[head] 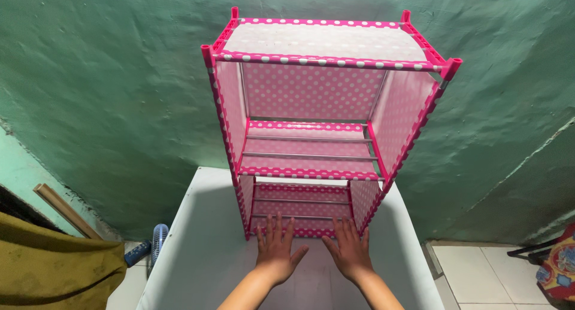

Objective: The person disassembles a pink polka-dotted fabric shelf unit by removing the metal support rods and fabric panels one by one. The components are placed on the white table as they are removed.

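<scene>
A tall pink shelf rack (323, 106) with white polka-dot fabric sides and metal rods stands on a white table (197, 250), against a green wall. It has an upper and a lower open compartment. My left hand (277, 247) lies flat on the table, fingers spread, fingertips at the rack's bottom front edge. My right hand (348, 249) lies flat beside it, fingertips also at the bottom edge. Neither hand holds anything.
The rough green wall (108, 94) rises behind the table. At the lower left lie an olive cloth (54, 265), a wooden stick (63, 208) and a small blue fan (159, 238). White floor tiles (485, 277) and a colourful object (560, 268) show at the lower right.
</scene>
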